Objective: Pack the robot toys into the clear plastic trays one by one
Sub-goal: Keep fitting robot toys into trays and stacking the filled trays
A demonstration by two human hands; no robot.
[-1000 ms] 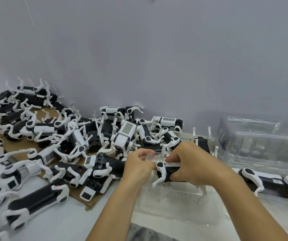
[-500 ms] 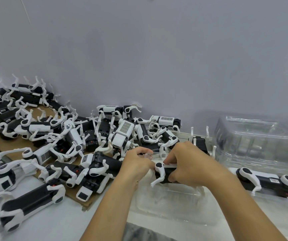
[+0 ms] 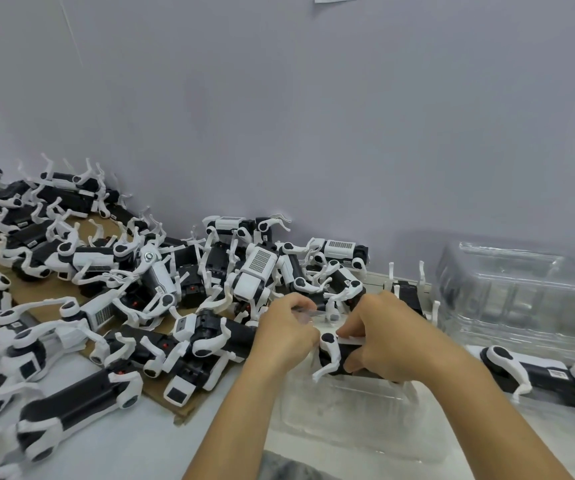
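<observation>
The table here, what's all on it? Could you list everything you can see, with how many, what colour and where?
robot toys in a heap: too many to count, black and white, left and centre, piled against the wall
cardboard sheet: one, brown, under the heap at left
held robot toy: one, black and white, centre, over the clear tray
clear tray: one, transparent, front centre
stack of clear trays: several, transparent, right, by the wall
packed robot toy: one, black and white, far right, lying flat
wall: grey, behind everything
left hand: pinches a clear piece beside the held toy
right hand: grips the held toy
</observation>
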